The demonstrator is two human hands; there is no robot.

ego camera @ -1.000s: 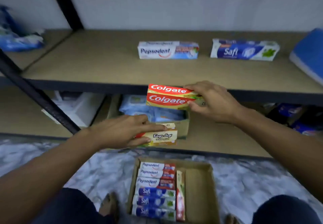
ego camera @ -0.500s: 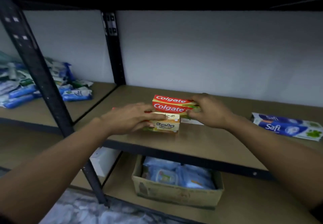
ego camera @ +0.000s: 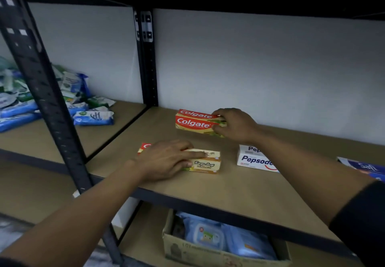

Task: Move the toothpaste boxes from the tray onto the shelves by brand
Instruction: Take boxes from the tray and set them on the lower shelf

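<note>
- Red and yellow, the Colgate box [ego camera: 194, 122] is low near the back of the wooden shelf [ego camera: 239, 185]. The right hand [ego camera: 234, 125] clasps its right end, fingers over the top and thumb on the front.
- The cream Kayu Sugi box [ego camera: 205, 161] lies flat nearer the front edge. The left hand [ego camera: 166, 160] holds it, fingers across the top and thumb against the front face.
- To the right a Pepsodent box [ego camera: 253, 159] lies partly behind the right forearm, and a Saft box [ego camera: 364, 168] is further right.
- On the level below, a cardboard carton [ego camera: 187, 248] holds blue packs.
</note>
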